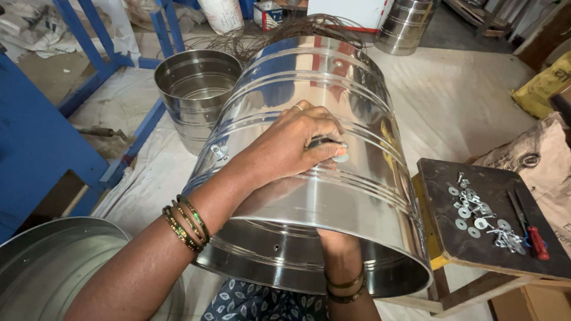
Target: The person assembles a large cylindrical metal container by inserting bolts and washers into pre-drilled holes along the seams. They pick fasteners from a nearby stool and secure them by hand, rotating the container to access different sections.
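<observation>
The big steel drum (333, 178) lies on its side across your lap, open mouth toward you, and everything else sits around it. Beyond its far left shoulder stands a smaller steel bin (193, 89); at its near left lies a flat steel lid (53, 261); to its right a dark board (476, 238) serves as your desk, carrying loose washers and bolts (476, 217) and a red-handled screwdriver (532, 229).

Your left hand (291, 145) rests on top of the drum, fingers pinched narrow on a washer (341, 156) against the wall. Your right hand (339, 249) reaches inside the drum's mouth; whether it grips anything I cannot tell.

This looks like seating a fastener through the wall, so the next move likely calls for holding both sides aligned. Mind the drum's thin rim (357, 291) at your right wrist; open room lies over the cloth behind the drum.
</observation>
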